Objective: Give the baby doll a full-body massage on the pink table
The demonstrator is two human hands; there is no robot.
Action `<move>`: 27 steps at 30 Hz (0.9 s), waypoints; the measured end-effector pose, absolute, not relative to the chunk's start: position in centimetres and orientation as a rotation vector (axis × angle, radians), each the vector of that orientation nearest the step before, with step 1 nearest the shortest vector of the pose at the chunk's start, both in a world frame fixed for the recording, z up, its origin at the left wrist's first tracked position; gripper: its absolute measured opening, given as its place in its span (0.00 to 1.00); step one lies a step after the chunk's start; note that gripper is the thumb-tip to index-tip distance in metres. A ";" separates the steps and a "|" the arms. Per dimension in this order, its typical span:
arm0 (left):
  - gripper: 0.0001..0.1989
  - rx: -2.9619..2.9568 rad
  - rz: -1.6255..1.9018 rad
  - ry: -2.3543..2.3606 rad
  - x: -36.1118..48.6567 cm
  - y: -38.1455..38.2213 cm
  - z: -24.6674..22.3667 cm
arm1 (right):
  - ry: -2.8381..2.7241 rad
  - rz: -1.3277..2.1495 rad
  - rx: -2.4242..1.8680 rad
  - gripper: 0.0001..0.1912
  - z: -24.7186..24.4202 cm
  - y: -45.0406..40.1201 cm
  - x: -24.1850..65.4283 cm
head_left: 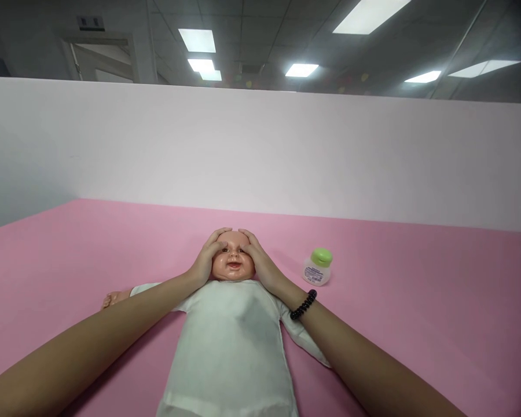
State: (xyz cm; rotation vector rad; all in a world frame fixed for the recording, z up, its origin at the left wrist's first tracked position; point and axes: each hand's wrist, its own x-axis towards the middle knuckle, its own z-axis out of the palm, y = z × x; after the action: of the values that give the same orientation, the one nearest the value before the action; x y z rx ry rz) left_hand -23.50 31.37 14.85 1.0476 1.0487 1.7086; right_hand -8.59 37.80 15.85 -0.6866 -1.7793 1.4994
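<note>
A baby doll [233,269] in a white long-sleeved shirt [232,341] lies on its back, head at the far end. Against the left side of its head rests my left hand [209,258], fingers curved over the top and thumb near one eye. My right hand [260,262] cups the opposite side in the same way, its thumb by the other eye. Between the hands the doll's nose and mouth stay visible. A black beaded bracelet [304,305] circles my right wrist. The doll's legs are outside the view.
A small clear bottle [316,274] with a green cap stands on the pink surface [417,289], right of the doll's head. Beyond the surface rises a white partition [260,150]. A doorway [102,61] and ceiling lights show above it.
</note>
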 end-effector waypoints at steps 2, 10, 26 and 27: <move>0.26 1.043 1.720 1.043 -23.4 31.3 14.9 | -1.781 1.502 -0.680 0.30 15.8 37.9 -8.7; 0.27 1.066 1.712 1.025 -23.5 31.2 14.9 | -1.776 1.489 -0.667 0.29 15.4 38.1 -8.7; 0.26 1.024 1.706 1.065 -23.4 31.2 15.1 | -1.735 1.544 -0.665 0.29 15.6 37.9 -8.7; 0.26 1.032 1.707 1.066 -23.4 31.2 15.2 | -1.732 1.540 -0.663 0.29 15.5 37.9 -8.7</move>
State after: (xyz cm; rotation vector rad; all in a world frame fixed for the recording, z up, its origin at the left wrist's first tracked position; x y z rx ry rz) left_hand -23.42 31.23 15.16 1.0316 1.0657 1.7071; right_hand -8.72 37.94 15.54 -0.6632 -1.7317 1.5396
